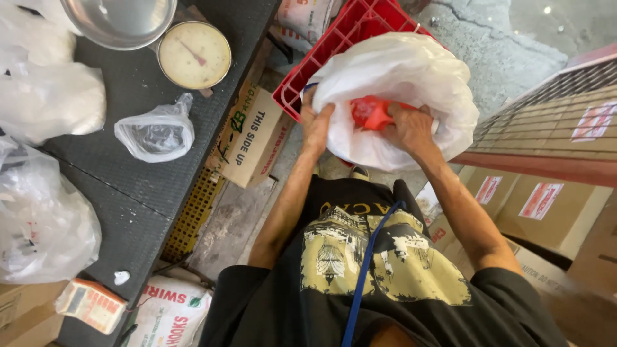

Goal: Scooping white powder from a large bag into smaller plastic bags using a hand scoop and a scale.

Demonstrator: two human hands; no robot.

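Over a red plastic crate (347, 38), left hand (316, 125) clenched on the rim of a white plastic bag (398, 77). Right hand (408, 128) closed around a red object (371, 112) inside the bag's mouth, between both hands.

A single view is provided, taken from a camera worn on the head and directed steeply downward along the wearer's own torso. The left hand (316, 125) and right hand (408, 128) are seen at close range near the upper centre, at a white plastic bag (411, 77). A black table (135, 193) is included at left, stacked cardboard boxes (546, 205) at right.
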